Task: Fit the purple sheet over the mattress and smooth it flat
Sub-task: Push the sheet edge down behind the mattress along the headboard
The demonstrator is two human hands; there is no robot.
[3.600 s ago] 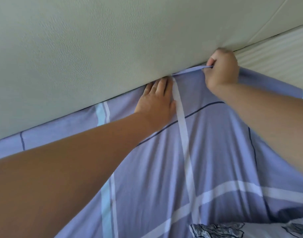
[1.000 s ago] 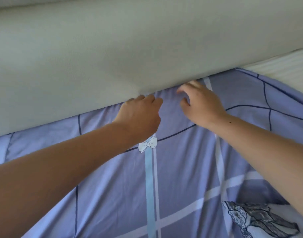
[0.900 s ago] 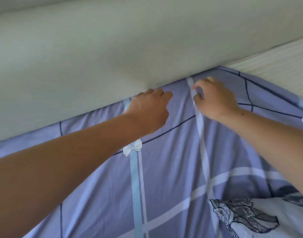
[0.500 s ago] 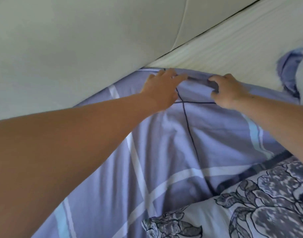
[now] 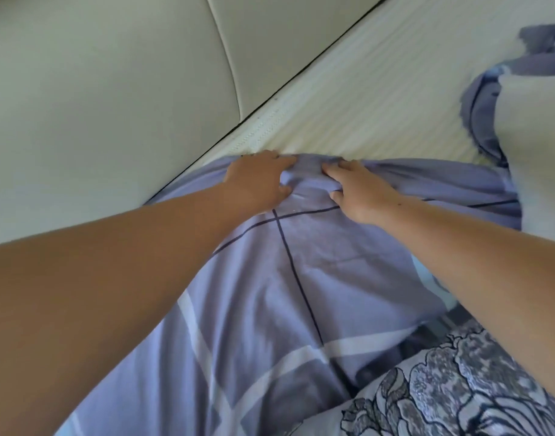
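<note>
The purple sheet [image 5: 288, 278], crossed by white bands and thin dark lines, covers the near part of the cream striped mattress [image 5: 380, 89]. Its far edge lies bunched across the middle of the view, leaving bare mattress beyond it. My left hand [image 5: 257, 180] grips that edge close to the headboard, fabric gathered between thumb and fingers. My right hand [image 5: 361, 190] pinches the same edge a little to the right, and a raised fold of sheet stands between the two hands.
A pale padded headboard [image 5: 96, 89] runs along the left, with a dark gap between it and the mattress. Bunched purple and pale bedding [image 5: 527, 99] lies at the far right. A floral-print fabric [image 5: 458, 391] lies at the bottom right.
My view and both hands moved right along the headboard to where the sheet's edge ends. The hands went from tucking at the headboard gap to gripping the bunched edge on the bare mattress.
</note>
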